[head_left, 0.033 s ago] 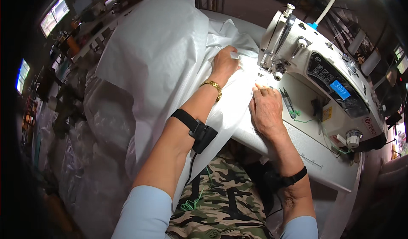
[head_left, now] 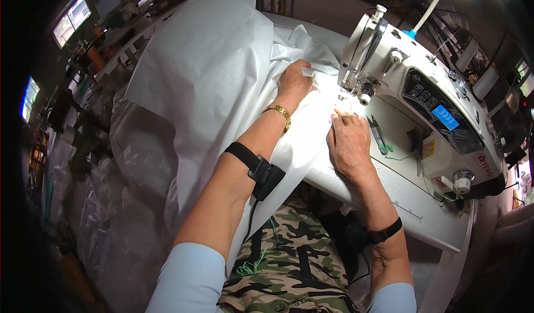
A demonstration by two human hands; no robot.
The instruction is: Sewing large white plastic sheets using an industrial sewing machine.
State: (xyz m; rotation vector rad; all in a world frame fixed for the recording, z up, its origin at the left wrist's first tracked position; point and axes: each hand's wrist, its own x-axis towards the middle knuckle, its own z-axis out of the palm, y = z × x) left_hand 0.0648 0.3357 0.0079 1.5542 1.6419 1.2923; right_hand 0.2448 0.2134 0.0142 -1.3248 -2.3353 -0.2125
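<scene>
Fabric (head_left: pixel 214 62) bunches in the curled left hand (head_left: pixel 295 84), the right hand (head_left: pixel 351 145) resting flattish at its edge.

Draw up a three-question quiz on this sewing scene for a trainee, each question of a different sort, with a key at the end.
1. Multiple choice: Which wrist wears the gold-coloured band? (a) Right. (b) Left. (c) Both.
2. True or false: The dark pointed tool lies to the right of the right hand.
3. Fill in the blank: The large sheet heaped to the left of the sewing machine, with the left hand on it, is ____ in colour.

Key: 1. b; 2. true; 3. white.
</scene>
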